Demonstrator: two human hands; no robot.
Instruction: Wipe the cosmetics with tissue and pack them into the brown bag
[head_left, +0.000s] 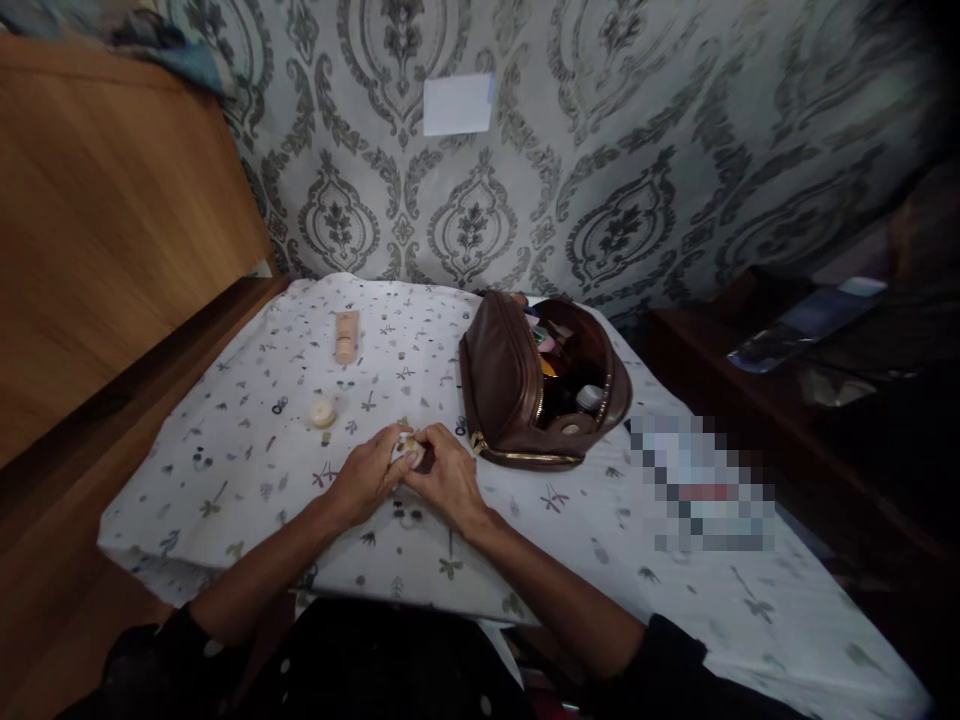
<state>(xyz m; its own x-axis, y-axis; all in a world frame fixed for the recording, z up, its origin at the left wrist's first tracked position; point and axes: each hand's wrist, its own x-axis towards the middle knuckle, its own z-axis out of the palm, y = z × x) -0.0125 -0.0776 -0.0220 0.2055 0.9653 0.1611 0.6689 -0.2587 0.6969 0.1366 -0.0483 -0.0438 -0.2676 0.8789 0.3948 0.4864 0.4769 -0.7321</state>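
My left hand [369,472] and my right hand [448,478] meet over the front middle of the patterned cloth. Both are closed around a small white-and-yellowish item [409,450]; the fingers cover much of it, so its kind is unclear. A small round cream-coloured jar or lid [323,413] lies to the left of my hands. Farther back stands or lies a peach-coloured squeeze tube [346,337]. Just right of my right hand sits a brown cosmetic bag [499,370], unzipped, with several small items inside, among them a round silver-topped container [589,398].
White printed cloth [255,420] covers the surface. A blurred-out patch [705,490] hides something at the right. Wooden furniture [120,210] borders the left side, and a dark ledge [697,360] with a clear plastic packet [795,325] the right. Patterned wall [480,220] closes the back.
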